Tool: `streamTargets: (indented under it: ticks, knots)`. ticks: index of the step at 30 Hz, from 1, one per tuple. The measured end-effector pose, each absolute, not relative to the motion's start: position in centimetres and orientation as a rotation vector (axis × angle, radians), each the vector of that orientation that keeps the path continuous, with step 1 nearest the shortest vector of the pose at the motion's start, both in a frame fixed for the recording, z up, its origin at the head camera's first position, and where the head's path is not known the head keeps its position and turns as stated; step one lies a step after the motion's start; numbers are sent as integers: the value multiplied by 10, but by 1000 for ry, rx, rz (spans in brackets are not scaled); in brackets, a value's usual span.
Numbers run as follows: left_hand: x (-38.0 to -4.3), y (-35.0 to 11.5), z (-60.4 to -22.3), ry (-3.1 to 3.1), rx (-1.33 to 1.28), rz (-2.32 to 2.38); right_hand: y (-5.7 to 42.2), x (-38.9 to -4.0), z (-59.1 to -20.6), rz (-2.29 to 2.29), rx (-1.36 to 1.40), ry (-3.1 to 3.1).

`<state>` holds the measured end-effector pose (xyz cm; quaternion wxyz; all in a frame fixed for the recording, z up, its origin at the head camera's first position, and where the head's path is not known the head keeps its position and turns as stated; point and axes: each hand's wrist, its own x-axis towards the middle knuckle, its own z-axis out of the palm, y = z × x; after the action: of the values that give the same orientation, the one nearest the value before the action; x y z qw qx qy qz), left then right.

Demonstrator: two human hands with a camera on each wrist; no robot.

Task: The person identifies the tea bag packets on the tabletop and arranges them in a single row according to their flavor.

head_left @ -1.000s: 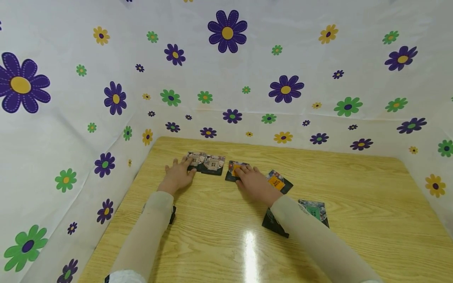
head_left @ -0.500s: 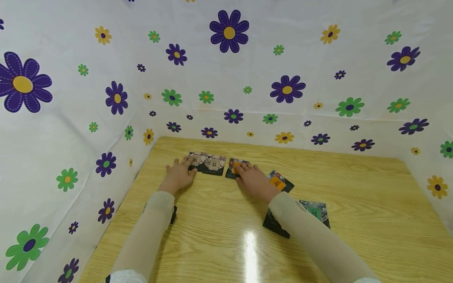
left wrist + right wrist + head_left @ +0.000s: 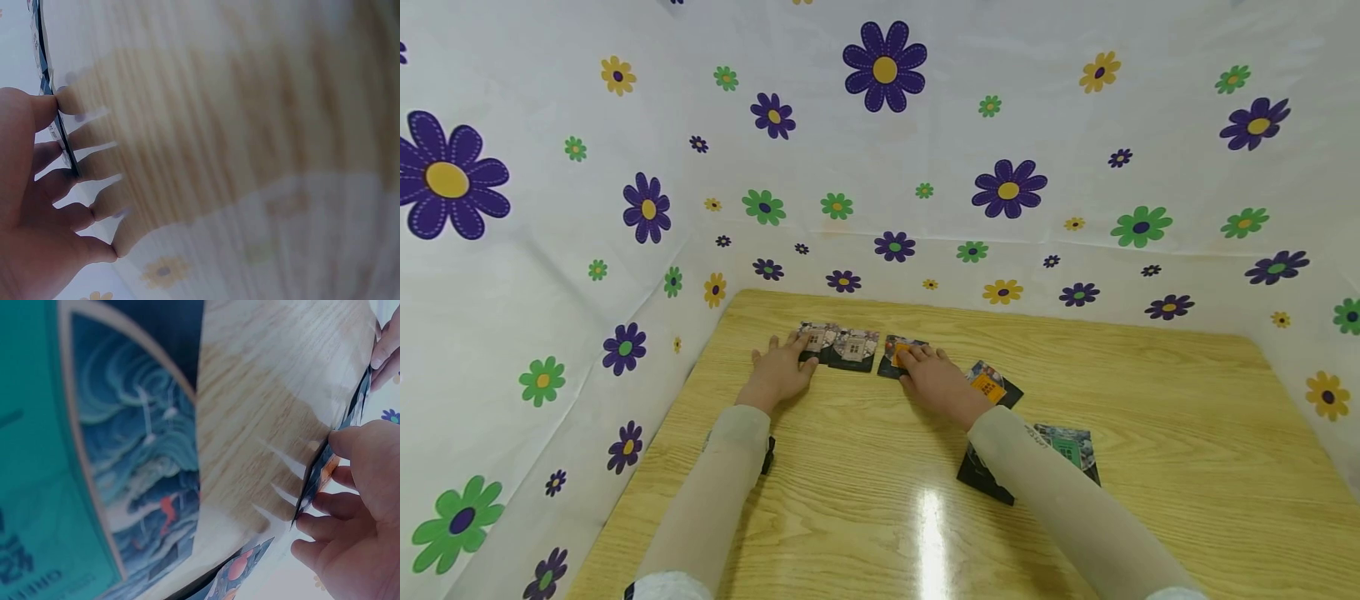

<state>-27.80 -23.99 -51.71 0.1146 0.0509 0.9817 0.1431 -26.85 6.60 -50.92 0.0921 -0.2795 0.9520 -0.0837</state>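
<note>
My left hand (image 3: 780,371) rests with spread fingers on the leftmost flat square packet (image 3: 818,336), which has a pale label. A second pale-labelled packet (image 3: 853,350) lies right beside it, its left edge meeting the first. My right hand (image 3: 942,382) has its fingertips on an orange-labelled packet (image 3: 891,362), a short gap to the right of the pale pair. In the right wrist view, those fingertips (image 3: 304,522) touch along the packet's thin dark edge. The left wrist view shows thumb and fingers of the left hand (image 3: 31,206) extended onto the tabletop and packet.
Another orange-labelled packet (image 3: 988,385) lies askew beyond my right wrist. Under the right forearm are a dark packet (image 3: 985,482) and a green-labelled packet (image 3: 1075,450), both partly covered. The wooden table (image 3: 1187,433) meets a flower-printed cloth (image 3: 1060,150) at back and sides.
Over the first half second my right hand and the orange-labelled packet under it slid slightly away, toward the back edge. The left hand stays in place; little differs since then.
</note>
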Motion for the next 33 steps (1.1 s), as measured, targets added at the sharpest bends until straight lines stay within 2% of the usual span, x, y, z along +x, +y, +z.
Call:
streamTargets:
  ticks: [11,18,25,33]
  knots:
    - [-279,-240,-517,2877,153,413,65,-269,-510,-243,-823,2825]
    - [-278,-241,-517,2874,149,417,72,-265,-502,-410,-775,2815]
    - [-278,-239,-515,2879,149,425,104,-260,-494,-602,-849,2826]
    - [-278,-238,-517,2882,156,392,154,-246,-491,-694,-775,2866]
